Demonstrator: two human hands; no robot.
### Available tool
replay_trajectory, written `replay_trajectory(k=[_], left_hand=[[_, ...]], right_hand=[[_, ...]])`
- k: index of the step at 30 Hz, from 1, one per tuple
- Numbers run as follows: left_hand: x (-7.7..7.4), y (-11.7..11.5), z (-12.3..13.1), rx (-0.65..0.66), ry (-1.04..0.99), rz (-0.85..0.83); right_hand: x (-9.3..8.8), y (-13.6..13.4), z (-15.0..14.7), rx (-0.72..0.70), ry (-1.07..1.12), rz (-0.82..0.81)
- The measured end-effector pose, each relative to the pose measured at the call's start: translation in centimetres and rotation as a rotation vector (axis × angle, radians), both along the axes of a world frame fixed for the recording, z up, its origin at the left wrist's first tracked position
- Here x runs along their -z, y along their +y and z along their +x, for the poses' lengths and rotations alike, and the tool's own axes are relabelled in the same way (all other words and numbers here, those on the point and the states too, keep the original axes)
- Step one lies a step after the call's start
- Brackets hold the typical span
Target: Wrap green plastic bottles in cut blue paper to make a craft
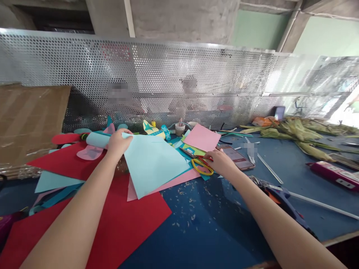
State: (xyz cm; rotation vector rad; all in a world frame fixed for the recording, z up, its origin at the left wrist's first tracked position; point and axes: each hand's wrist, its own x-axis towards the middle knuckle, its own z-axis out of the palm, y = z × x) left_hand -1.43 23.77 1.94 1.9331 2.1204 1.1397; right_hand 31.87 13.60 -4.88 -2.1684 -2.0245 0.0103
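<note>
My left hand [119,141] pinches the upper left corner of a light blue paper sheet [157,160], which slants down toward me over pink and red paper. My right hand [220,160] is closed on the red part of a pair of scissors [202,166] with yellow and red handles. The scissors lie low over paper scraps, their blades pointing left. Just behind that hand is a pink paper square [202,137]. A phone [238,157] lies to its right. Red sheets [134,220] spread beneath my left forearm.
A perforated metal panel [168,82] stands along the back of the blue table [196,231]. On the right lie a glue gun [283,198], white glue sticks [270,170], a magenta power strip [336,175] and dry husks [297,130]. Cardboard [30,123] leans at the left.
</note>
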Motion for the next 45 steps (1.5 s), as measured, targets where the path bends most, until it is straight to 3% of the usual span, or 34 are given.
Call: replay_trajectory(k=[7, 14, 19, 24, 31, 35, 39, 41, 43, 45], left_hand=[[-0.5, 0.0, -0.1, 0.107, 0.158, -0.105], [-1.7, -0.5, -0.1, 0.091, 0.256, -0.039], [-2.9, -1.0, -0.1, 0.094, 0.26, -0.003], [-2.7, -1.1, -0.2, 0.124, 0.245, -0.039], [-1.9, -0.8, -0.3, 0.137, 0.194, -0.066], [-2.9, -1.9, 0.5, 0.162, 0.11, -0.008], [-5.4, -4.7, 2.9, 0.324, -0.094, -0.009], [-6.6, -6.7, 4.7, 0.537, -0.491, -0.098], [-6.8, -8.7, 6.5, 0.709, -0.667, -0.136], [-5.8, -10.8, 8.0, 0.776, -0.689, -0.206]], right_hand=[[-0.5, 0.2, 3.2, 0.233, -0.057, -0.071], [-0.5, 0.3, 4.2, 0.341, -0.023, -0.145], [0.0, 0.5, 4.1, 0.351, 0.032, -0.13], [-0.2, 0.6, 4.1, 0.345, 0.111, -0.036], [0.0, 0.7, 3.2, 0.195, 0.235, 0.081], [-0.1, 0.4, 2.5, 0.115, 0.351, 0.147], [-0.3, 0.8, 2.3, 0.078, 0.501, 0.227], [-0.3, 1.2, 2.5, 0.082, 0.583, 0.273], [-0.2, 1.4, 2.9, 0.09, 0.662, 0.319], [-0.3, 1.4, 3.3, 0.095, 0.719, 0.363]])
